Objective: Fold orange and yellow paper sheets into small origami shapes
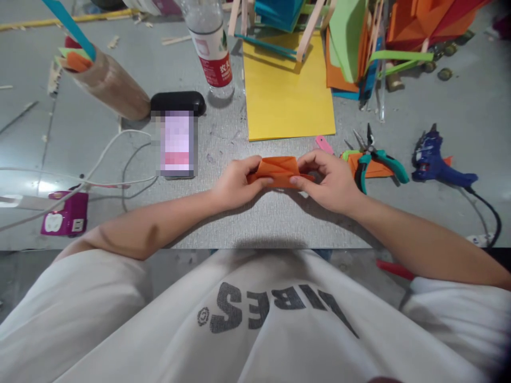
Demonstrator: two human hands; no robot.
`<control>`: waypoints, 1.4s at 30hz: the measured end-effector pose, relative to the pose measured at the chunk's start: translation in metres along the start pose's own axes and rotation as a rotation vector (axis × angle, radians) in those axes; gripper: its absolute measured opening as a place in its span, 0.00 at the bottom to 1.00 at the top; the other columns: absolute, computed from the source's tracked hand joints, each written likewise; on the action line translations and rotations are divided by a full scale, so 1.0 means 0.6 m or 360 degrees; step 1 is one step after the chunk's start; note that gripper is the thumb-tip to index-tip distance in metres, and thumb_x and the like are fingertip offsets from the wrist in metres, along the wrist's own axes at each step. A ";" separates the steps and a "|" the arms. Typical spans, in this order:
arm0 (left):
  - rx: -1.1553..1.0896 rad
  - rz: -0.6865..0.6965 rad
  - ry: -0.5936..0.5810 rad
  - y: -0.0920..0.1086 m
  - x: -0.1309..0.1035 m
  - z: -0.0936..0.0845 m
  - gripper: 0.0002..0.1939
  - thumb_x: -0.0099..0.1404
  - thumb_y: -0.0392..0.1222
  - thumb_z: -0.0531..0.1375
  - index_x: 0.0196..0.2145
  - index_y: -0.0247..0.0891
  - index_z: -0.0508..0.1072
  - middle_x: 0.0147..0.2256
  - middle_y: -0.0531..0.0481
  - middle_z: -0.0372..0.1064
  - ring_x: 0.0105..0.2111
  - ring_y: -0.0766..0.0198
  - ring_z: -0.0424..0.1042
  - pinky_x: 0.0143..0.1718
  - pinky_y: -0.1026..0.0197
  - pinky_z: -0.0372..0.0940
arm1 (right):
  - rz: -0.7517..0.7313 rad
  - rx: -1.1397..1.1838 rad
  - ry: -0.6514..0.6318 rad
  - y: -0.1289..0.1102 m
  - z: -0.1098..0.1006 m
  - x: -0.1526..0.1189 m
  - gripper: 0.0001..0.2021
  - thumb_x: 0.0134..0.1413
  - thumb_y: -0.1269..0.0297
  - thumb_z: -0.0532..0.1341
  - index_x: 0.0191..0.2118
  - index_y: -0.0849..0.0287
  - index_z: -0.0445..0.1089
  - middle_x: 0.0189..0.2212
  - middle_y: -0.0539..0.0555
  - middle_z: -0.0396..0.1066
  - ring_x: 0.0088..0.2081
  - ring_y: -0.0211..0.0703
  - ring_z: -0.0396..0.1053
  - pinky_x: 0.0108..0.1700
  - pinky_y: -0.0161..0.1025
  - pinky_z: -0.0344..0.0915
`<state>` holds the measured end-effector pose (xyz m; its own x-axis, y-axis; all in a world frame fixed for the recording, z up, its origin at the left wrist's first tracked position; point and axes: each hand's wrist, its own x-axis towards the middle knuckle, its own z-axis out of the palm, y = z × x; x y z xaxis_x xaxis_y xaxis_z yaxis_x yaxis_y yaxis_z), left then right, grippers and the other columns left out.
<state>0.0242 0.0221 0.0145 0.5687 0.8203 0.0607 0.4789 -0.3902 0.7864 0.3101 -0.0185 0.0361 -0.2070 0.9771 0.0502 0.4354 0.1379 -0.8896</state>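
A folded piece of orange paper (277,169) is held between my two hands near the table's front edge. My left hand (239,181) pinches its left end, thumb along the near side. At the right end, my right hand (327,178) grips the paper between thumb and fingers. Creases cross the raised middle of the paper, and its ends are partly hidden by my fingers. Just beyond my right hand lies a small pink tag-like piece (324,144). Beside that hand, teal-handled pliers (379,157) rest over small orange and green papers (373,169).
Yellow paper (289,106) lies ahead, with a plastic bottle (213,58) to its left. A phone (178,143), white cables (107,146) and a purple charger (66,213) are at left. A blue glue gun (437,159) lies at right. Stick-and-paper constructions (311,32) stand at the back.
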 end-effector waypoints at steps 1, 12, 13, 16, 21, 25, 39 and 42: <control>-0.0116 -0.0036 0.0015 0.000 -0.002 0.002 0.12 0.82 0.55 0.67 0.48 0.47 0.84 0.40 0.47 0.85 0.38 0.53 0.79 0.43 0.44 0.76 | -0.0020 -0.0032 0.0028 -0.004 0.001 -0.003 0.18 0.68 0.38 0.76 0.44 0.47 0.81 0.43 0.57 0.87 0.44 0.59 0.82 0.47 0.59 0.80; -0.0954 0.0035 0.0222 0.003 -0.001 0.019 0.30 0.79 0.73 0.76 0.47 0.41 0.95 0.44 0.42 0.93 0.41 0.55 0.88 0.44 0.54 0.81 | -0.0194 0.0361 0.0199 0.010 0.016 -0.004 0.12 0.66 0.49 0.84 0.38 0.45 0.86 0.36 0.50 0.89 0.35 0.50 0.84 0.39 0.50 0.84; -0.0996 0.0032 0.0217 0.003 -0.002 0.019 0.29 0.78 0.73 0.77 0.48 0.42 0.96 0.45 0.42 0.93 0.42 0.54 0.89 0.45 0.53 0.83 | -0.0206 0.0388 0.0202 0.012 0.016 -0.003 0.11 0.66 0.49 0.85 0.38 0.44 0.87 0.36 0.50 0.89 0.35 0.50 0.84 0.39 0.50 0.85; -0.1113 0.0017 0.0207 0.004 -0.003 0.019 0.25 0.77 0.70 0.79 0.47 0.45 0.97 0.45 0.44 0.94 0.44 0.52 0.91 0.47 0.51 0.85 | -0.0249 0.0451 0.0213 0.018 0.014 -0.002 0.10 0.67 0.48 0.85 0.41 0.43 0.90 0.37 0.50 0.89 0.36 0.51 0.85 0.39 0.51 0.86; -0.1233 -0.0028 0.0266 0.013 -0.004 0.019 0.12 0.76 0.56 0.81 0.49 0.49 0.99 0.48 0.44 0.96 0.44 0.56 0.92 0.46 0.55 0.85 | -0.0306 0.0488 0.0229 0.026 0.011 -0.002 0.06 0.73 0.49 0.82 0.44 0.40 0.93 0.37 0.51 0.89 0.35 0.51 0.85 0.35 0.50 0.82; -0.1188 -0.0036 0.0366 0.025 -0.005 0.020 0.04 0.73 0.44 0.79 0.40 0.47 0.97 0.40 0.46 0.94 0.36 0.61 0.89 0.37 0.61 0.79 | -0.0403 0.0564 0.0173 0.024 0.010 0.000 0.06 0.76 0.56 0.77 0.44 0.39 0.94 0.36 0.50 0.88 0.34 0.49 0.83 0.34 0.49 0.80; -0.1118 -0.0174 0.0312 0.016 -0.022 0.024 0.29 0.77 0.55 0.82 0.67 0.47 0.80 0.35 0.54 0.88 0.28 0.62 0.85 0.31 0.60 0.76 | -0.0922 0.0052 0.0052 0.017 -0.017 0.005 0.18 0.78 0.71 0.68 0.55 0.41 0.93 0.44 0.52 0.91 0.36 0.47 0.86 0.36 0.45 0.81; -0.1092 -0.0119 0.0342 0.013 -0.022 0.030 0.34 0.77 0.55 0.81 0.73 0.45 0.78 0.41 0.49 0.91 0.34 0.57 0.91 0.37 0.57 0.83 | -0.0942 0.0123 0.0218 0.028 -0.008 0.005 0.17 0.78 0.60 0.73 0.66 0.39 0.88 0.50 0.54 0.90 0.44 0.54 0.89 0.45 0.53 0.86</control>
<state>0.0323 0.0004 0.0088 0.3731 0.9261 0.0555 -0.0566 -0.0370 0.9977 0.3209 -0.0122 0.0233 -0.2778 0.7509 0.5991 0.2152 0.6564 -0.7230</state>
